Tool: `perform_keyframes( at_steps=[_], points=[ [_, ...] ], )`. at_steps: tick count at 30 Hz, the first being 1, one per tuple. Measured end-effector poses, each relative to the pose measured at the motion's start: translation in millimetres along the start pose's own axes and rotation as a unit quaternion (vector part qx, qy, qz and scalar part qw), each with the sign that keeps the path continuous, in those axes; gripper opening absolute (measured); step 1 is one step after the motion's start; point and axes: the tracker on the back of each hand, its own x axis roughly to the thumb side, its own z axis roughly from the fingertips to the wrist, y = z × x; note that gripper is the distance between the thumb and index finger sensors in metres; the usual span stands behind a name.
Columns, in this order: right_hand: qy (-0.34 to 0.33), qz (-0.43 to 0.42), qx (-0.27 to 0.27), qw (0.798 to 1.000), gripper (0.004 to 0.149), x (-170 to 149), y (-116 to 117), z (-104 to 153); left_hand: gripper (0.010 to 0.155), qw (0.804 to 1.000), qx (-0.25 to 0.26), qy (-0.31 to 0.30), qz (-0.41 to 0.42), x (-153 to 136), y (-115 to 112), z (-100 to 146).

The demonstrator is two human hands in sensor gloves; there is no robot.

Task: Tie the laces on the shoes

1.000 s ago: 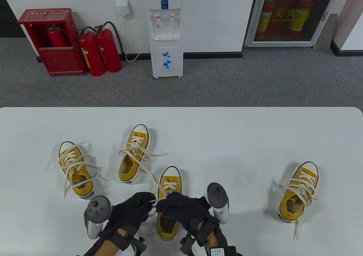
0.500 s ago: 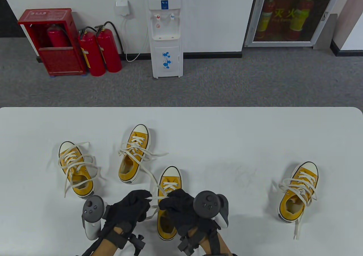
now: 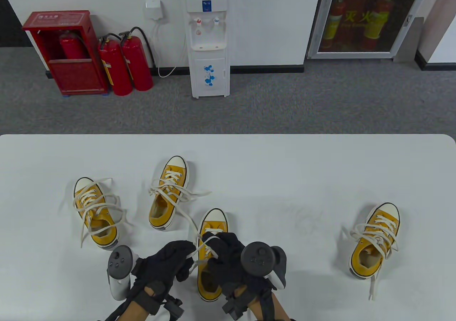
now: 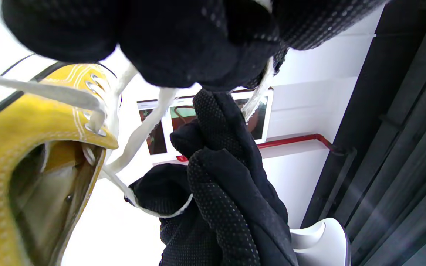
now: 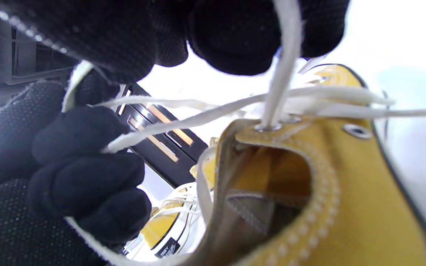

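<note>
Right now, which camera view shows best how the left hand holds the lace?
The right wrist view: there the left hand has its fingers curled round the white lace above the yellow shoe. The table view shows only the glove's back; the left wrist view shows mostly the right hand.

Left hand point(image 3: 167, 262) and right hand point(image 3: 228, 255) almost touch — fingers curled, apparently pinching lace — wrists low.

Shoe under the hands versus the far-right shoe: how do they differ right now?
The near shoe has both hands, left hand and right hand, pinching its lace ends up off it; the far-right shoe sits untouched, laces loose, one trailing onto the table. Both are yellow, white-toed.
</note>
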Motion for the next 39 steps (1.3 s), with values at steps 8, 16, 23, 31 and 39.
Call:
perform_keyframes(
  at_steps=[8, 16, 23, 31, 39],
  points=[
    [-0.007, 0.003, 0.026, 1.0, 0.072, 1.0, 4.9, -0.4, 0.048, 1.0, -0.019, -0.009, 0.013, 0.6, -2.5, -0.5],
    [-0.009, 0.005, 0.021, 1.0, 0.07, 1.4, 7.4, -0.2, 0.052, 0.999, -0.047, -0.018, 0.01, 3.7, -8.0, -2.0],
    [-0.011, 0.005, 0.037, 0.999, 0.056, 1.6, 15.0, -1.0, 0.053, 0.997, -0.075, -0.022, -0.001, 5.8, -16.7, -2.6],
    [0.001, -0.063, -0.001, 0.998, 0.041, -3.6, 4.6, -0.5, 0.056, 1.0, 0.001, -0.012, -0.017, 3.0, 0.7, 1.0],
    [0.028, -0.219, -0.061, 0.973, 0.042, -20.7, -14.4, 1.8, 0.061, 0.992, 0.112, -0.004, -0.058, 4.4, 25.9, 7.1]
  ],
)
